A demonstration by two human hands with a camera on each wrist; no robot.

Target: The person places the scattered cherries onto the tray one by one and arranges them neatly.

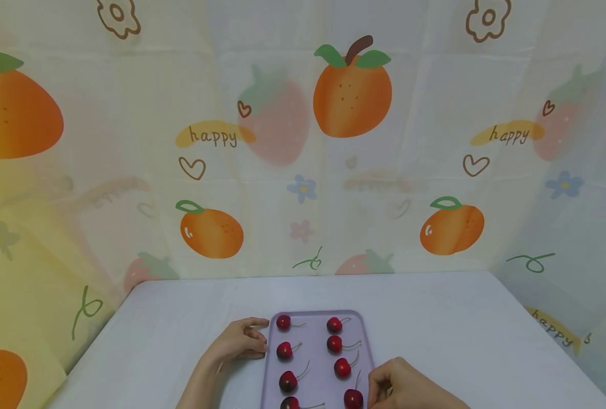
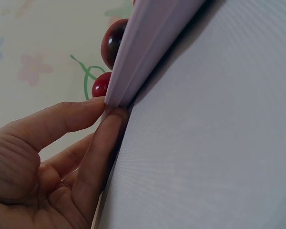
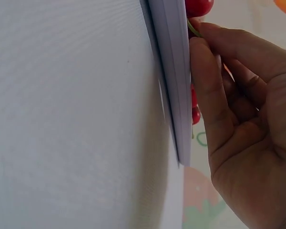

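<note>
A lilac tray [image 1: 313,380] bears two columns of dark red cherries with stems, among them a cherry [image 1: 283,322] near the far left corner. My left hand [image 1: 239,343] rests at the tray's left side; its finger and thumb tips touch the tray's edge [image 2: 138,52]. Close by the right edge my right hand [image 1: 402,383] pinches with thumb and forefinger. In the right wrist view a green cherry stem [image 3: 194,28] runs between those fingertips, beside a cherry [image 3: 199,5]. The nearest right-column cherry [image 1: 353,399] lies just left of this hand. The tray's near end is out of view.
Under the tray is a white tabletop [image 1: 436,318]. A fruit-patterned cloth [image 1: 405,170] hangs behind the table and along both sides.
</note>
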